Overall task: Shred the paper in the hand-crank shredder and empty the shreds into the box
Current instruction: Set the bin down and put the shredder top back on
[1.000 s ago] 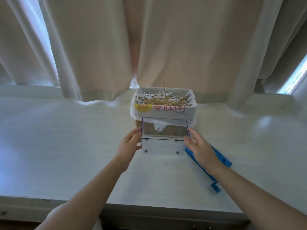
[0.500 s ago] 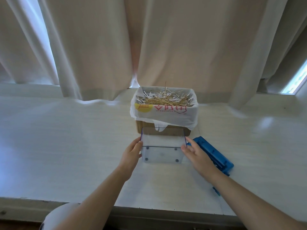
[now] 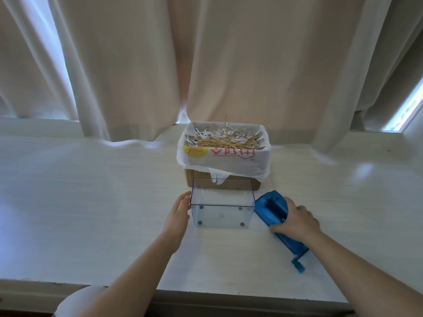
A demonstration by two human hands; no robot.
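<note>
Across the far side, pale curtains (image 3: 229, 65) are hanging down to a white table (image 3: 91, 202). Toward the far middle of the table a cardboard box (image 3: 257, 187) is standing, lined with a white bag (image 3: 229, 161) and holding a heap of shreds (image 3: 226, 140). Just near of it the clear bin (image 3: 223, 213) is standing upright; it is looking empty, so the emptying is probably done. To the bin's right the blue shredder head (image 3: 272, 209) is lying on the table at a slant, touching or nearly touching the bin's right wall. The left hand (image 3: 178, 213) is resting flat against the bin's left wall, fingers straight and together. The right hand (image 3: 297, 221) is gripping the head from above, fingers curled over its body. The crank (image 3: 298, 265) is projecting from the head's near end.

The step in hand is judged to be refitting the head onto the bin. Doing it well is calling for the left hand bracing the bin, the head being lifted level, squared to the rim and seated evenly, with the crank kept clear of the table.
</note>
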